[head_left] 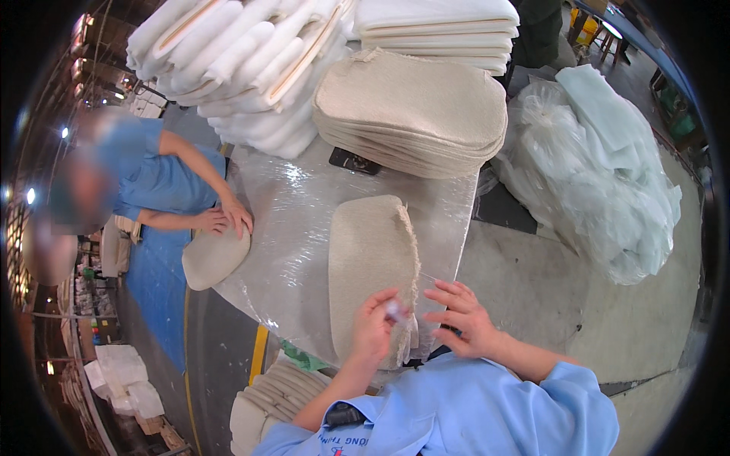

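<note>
An oblong beige fabric pad (365,243) with a frayed right edge lies lengthwise in front of me on the plastic-covered table (293,228). My left hand (376,323) is closed over its lower right part, pinching a small whitish-purple thing (395,310) too blurred to name. Just right of the frayed edge is my right hand (465,315), its fingers bent and partly spread. A thin thread (428,276) stretches from that edge to its fingertips.
Behind the pad stand a stack of beige pads (411,106), a dark phone (355,161) and piles of white padding (243,61). A co-worker's hands (232,216) rest on another beige pad (217,254) at left. A plastic bag of pale sheets (593,167) sits at right.
</note>
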A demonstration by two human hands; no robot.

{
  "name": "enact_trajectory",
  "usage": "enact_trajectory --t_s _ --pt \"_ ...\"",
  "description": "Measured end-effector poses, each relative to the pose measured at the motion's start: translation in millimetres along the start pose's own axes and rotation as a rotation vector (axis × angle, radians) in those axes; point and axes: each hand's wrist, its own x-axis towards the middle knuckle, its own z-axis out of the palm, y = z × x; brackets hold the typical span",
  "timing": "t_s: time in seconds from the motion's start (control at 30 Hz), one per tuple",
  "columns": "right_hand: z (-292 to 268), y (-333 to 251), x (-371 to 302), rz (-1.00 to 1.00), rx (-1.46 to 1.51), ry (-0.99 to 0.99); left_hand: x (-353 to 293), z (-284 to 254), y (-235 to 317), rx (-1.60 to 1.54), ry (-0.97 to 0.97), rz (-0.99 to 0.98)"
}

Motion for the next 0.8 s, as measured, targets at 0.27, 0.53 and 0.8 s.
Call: enact_trajectory --t_s 0.27,0.53,0.8 --pt "18 74 -13 -0.009 -0.184 0.018 11 41 -7 1.420 0.196 0.661" --pt "49 85 27 -0.337 -0.241 -0.295 28 37 -1 1.341 0.165 0.525" --pt "100 125 90 -0.273 -0.357 -0.742 29 40 -3 1.343 0.115 0.631"
